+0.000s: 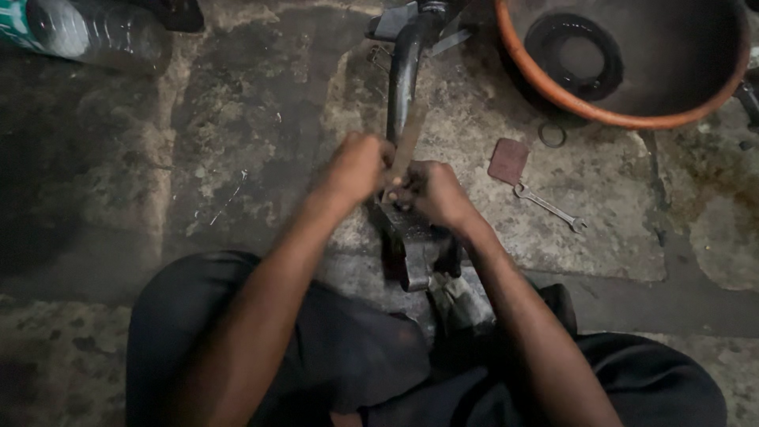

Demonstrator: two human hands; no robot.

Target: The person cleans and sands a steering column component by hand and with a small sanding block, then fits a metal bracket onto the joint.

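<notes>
A dark metal machine part (405, 71) with a long curved arm lies on the stained concrete floor in front of me. My left hand (357, 164) is closed on a thin flat metal strip (409, 134) that stands against the part's arm. My right hand (433, 192) grips the same spot from the right, fingers curled over the strip's lower end and the part's blocky lower end (411, 245). What lies under the fingers is hidden. My knees in dark trousers frame the bottom of the view.
An orange-rimmed basin (553, 87) holding a black ring sits at top right. A small spanner (549, 207), a reddish flat pad (507, 160) and a small metal ring (553, 134) lie to the right. A plastic bottle (79, 32) lies at top left.
</notes>
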